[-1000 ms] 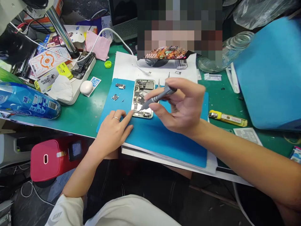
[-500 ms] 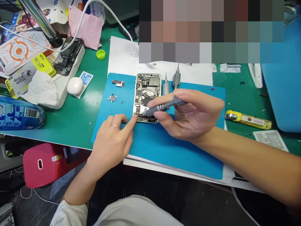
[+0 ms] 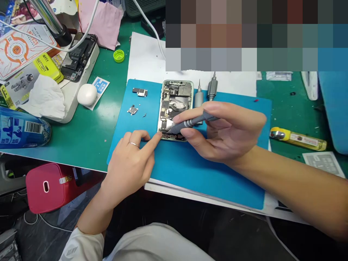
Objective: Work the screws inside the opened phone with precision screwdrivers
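An opened smartphone (image 3: 178, 105), its inner parts bare, lies on the blue mat (image 3: 201, 181). My left hand (image 3: 133, 156) presses its stretched index fingertip on the phone's lower left corner; the other fingers are bent and hold nothing. Between thumb and fingers, my right hand (image 3: 225, 134) grips a grey screwdriver (image 3: 187, 124), closed round it. The screwdriver slants down to the left, its tip inside the phone's lower end; exact contact is too small to see. Two more screwdrivers, a light grey one (image 3: 198, 98) and a darker one (image 3: 212, 87), lie beyond my right hand.
Left of the phone lie small metal parts (image 3: 140, 92) and a square module (image 3: 132, 110). A white earbud case (image 3: 87, 94), a green cap (image 3: 119, 56) and a blue pack (image 3: 23, 128) are farther left. At right lies a yellow utility knife (image 3: 297, 138).
The view has shifted slightly, so the phone and mat appear a little farther right. Both hands keep nearly the same pose, with the screwdriver still in the phone's lower end.
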The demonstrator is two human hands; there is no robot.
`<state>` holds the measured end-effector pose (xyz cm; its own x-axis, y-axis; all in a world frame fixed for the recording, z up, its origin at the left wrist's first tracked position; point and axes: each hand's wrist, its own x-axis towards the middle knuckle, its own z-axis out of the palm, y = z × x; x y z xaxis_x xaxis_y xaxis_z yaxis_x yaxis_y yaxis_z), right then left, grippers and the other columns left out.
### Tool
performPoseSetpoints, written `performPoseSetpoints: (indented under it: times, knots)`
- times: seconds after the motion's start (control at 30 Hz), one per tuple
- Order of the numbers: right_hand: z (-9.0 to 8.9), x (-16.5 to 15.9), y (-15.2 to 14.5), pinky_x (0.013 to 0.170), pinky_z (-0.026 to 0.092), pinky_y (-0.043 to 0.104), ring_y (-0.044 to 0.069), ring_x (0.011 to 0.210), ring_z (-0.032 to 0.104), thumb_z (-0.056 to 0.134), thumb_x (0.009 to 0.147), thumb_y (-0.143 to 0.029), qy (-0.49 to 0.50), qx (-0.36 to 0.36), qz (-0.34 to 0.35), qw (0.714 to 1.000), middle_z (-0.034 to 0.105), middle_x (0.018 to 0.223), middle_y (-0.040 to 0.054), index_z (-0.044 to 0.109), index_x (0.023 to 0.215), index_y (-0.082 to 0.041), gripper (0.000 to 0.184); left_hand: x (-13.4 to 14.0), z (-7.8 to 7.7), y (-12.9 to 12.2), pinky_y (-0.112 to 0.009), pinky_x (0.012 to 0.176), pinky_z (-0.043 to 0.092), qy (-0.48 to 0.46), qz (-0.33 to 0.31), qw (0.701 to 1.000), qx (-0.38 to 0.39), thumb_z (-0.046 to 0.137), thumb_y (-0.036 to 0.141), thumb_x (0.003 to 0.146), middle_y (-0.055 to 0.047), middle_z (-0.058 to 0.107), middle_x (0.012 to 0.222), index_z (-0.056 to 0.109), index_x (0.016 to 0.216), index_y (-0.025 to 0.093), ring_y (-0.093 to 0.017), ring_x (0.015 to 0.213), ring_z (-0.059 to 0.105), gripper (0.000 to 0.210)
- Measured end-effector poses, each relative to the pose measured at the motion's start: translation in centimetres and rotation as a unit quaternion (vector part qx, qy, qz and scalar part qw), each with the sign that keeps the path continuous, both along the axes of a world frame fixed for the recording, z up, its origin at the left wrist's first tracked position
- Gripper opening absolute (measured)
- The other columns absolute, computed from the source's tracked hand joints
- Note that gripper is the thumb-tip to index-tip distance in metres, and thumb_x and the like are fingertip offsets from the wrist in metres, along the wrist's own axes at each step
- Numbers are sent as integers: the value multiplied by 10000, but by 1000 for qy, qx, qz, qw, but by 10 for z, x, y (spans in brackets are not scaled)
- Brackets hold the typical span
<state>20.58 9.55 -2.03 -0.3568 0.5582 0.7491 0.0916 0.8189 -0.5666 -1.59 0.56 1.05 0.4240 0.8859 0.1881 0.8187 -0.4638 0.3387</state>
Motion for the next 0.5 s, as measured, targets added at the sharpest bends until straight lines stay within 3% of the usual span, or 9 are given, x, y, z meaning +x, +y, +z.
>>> performPoseSetpoints:
  times: [0.27, 0.5]
  knots:
    - [-3, 2, 0, 750, 732, 451, 253, 844, 815, 733, 940, -261, -19, 15, -10, 1000, 807, 1108, -2, 424, 1541, -505, 719, 1, 0, -1, -376, 775, 464, 5, 1, 1000, 0, 473, 144, 1022, -118, 642, 1177, 596, 1460, 202, -220, 887, 538, 459]
    - [-11, 0, 1, 723, 732, 436, 252, 862, 811, 778, 920, -298, -8, 5, -32, 999, 783, 1199, 2, 434, 1515, -535, 727, 1, -1, 0, -380, 767, 464, 0, 2, 1000, 3, 460, 143, 1035, -114, 633, 1169, 595, 1453, 179, -216, 873, 525, 441]
